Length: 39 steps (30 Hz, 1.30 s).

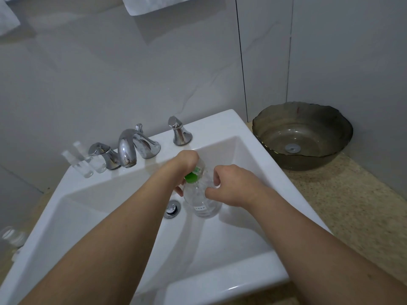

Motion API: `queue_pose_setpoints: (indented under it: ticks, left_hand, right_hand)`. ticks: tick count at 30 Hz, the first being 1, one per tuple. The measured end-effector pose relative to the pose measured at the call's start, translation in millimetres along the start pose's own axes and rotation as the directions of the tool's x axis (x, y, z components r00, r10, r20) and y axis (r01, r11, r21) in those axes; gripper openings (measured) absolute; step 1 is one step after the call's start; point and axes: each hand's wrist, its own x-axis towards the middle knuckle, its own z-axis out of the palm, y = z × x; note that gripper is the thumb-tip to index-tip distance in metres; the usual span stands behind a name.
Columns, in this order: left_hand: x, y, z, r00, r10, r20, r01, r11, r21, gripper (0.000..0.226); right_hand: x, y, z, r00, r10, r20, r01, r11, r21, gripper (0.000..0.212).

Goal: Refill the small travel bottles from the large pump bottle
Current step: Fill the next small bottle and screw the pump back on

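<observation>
Clear plastic bottle with green collar (201, 200) held over white square sink (253, 172), left hand (187, 160) grip wrapped round its top, right hand (229, 186) grip pinching its side, small clear travel bottles (88, 164) well left of both grips beside chrome tap (132, 148)

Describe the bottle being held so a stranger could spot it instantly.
Start at the white sink. Over its basin, beside the drain, both hands hold a clear bottle. Its green collar sets it apart from the small clear bottles left of the faucet.
</observation>
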Motion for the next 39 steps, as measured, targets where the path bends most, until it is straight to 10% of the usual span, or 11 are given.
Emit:
queue_pose_setpoints:
  ticks: [13, 23, 39]
  left_hand:
    - [3, 3, -25, 0.962, -0.06, 0.267, 0.094, 0.989, -0.117, 0.069]
    - [3, 0, -4, 0.999, 0.011, 0.035, -0.011, 1.0, 0.001, 0.041]
    - [5, -3, -4, 0.999, -0.009, 0.032, 0.01, 0.999, -0.03, 0.043]
  right_hand:
    - [3, -3, -1, 0.995, -0.047, -0.083, 0.047, 0.999, 0.006, 0.028]
    - [-1, -2, -2, 1.0, -0.001, 0.004, 0.001, 1.0, 0.007, 0.028]
    - [-1, -3, -2, 1.0, -0.005, 0.016, 0.005, 1.0, 0.014, 0.028]
